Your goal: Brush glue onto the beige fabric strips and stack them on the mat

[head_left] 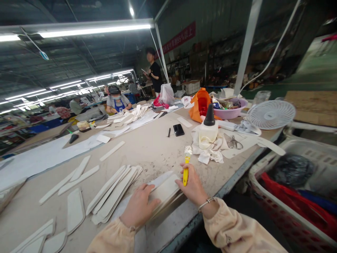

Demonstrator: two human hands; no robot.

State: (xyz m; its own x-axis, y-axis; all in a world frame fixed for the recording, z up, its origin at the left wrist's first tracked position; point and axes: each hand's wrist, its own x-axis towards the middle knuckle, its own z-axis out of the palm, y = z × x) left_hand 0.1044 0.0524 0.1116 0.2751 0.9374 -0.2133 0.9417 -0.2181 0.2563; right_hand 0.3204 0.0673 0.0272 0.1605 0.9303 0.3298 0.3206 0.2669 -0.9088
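Plainly, the right hand [194, 186] grasps a yellow brush [185, 175] by its handle, pale bristle end pointing away from the wearer; carried so, it probably leaves the thumb side free to meet the stack of pale strips [166, 188] just left of that grip. The left hand [140, 205] clasps nothing; it lies over the stack's near left part, fingers loosely spread, perhaps to steady the layers against sliding.

Left of both hands lies a fanned row of strips [116, 193], overlapping with edges staggered, which may make each easier to lift; more loose strips [76, 172] lie farther left. Beyond the brush and to its right, a white bottle [207, 133] stands upright on crumpled cloth [212, 155], perhaps to catch drips; scissors [233, 142] lie right of it; a phone [178, 130] lies beyond the brush, well apart from either hand.
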